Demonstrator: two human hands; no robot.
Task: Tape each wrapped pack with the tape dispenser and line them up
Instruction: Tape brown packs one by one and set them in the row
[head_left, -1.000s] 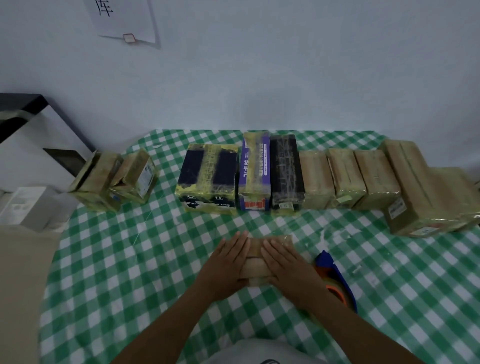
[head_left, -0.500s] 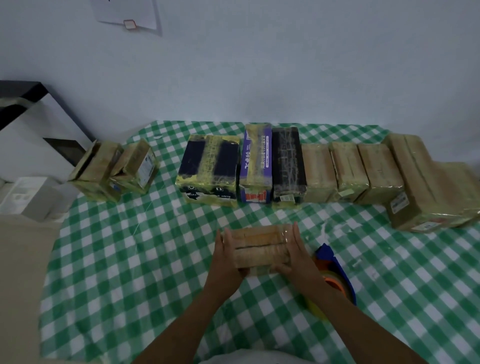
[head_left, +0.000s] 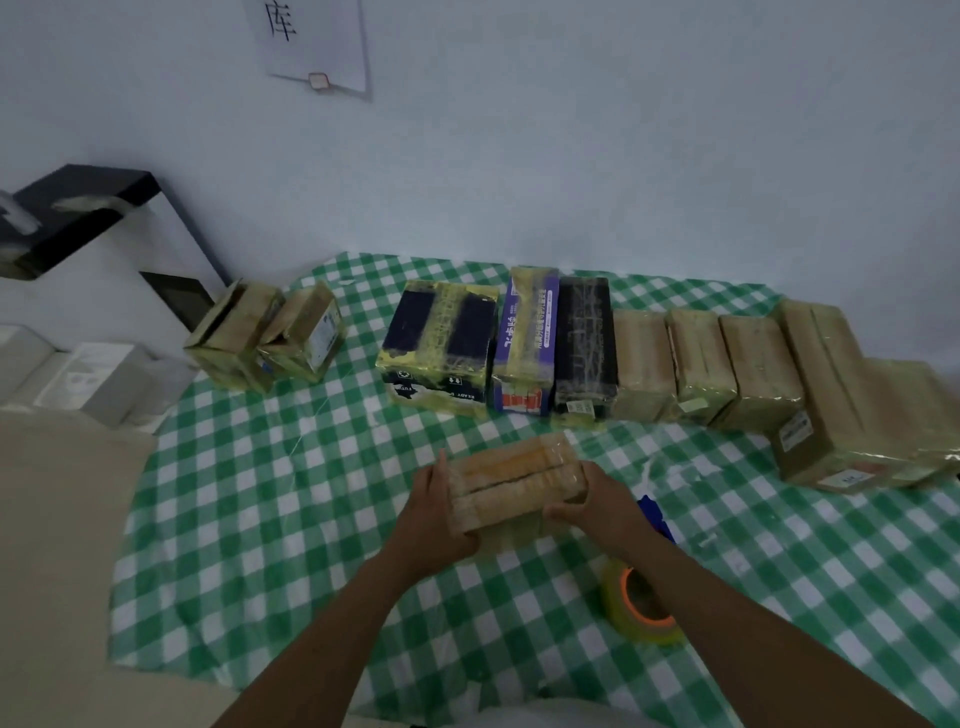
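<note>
A small tan wrapped pack (head_left: 511, 480), glossy with tape, is held between both hands just above the green checked tablecloth (head_left: 270, 519). My left hand (head_left: 434, 512) grips its left end, my right hand (head_left: 597, 501) grips its right end with fingers curled under. The blue tape dispenser (head_left: 655, 517) with its yellow tape roll (head_left: 641, 605) lies on the cloth under my right forearm, partly hidden. A row of taped packs (head_left: 644, 364) stands along the far side of the table.
Two more taped packs (head_left: 265, 338) sit apart at the far left of the cloth. White boxes (head_left: 78, 382) and a black-and-white shelf unit (head_left: 93, 208) lie off the table's left. A large tan pack (head_left: 852, 400) ends the row at right.
My hands went from pressing flat on top of the pack to gripping its two ends, and the pack has tilted and risen slightly. The camera view shifted.
</note>
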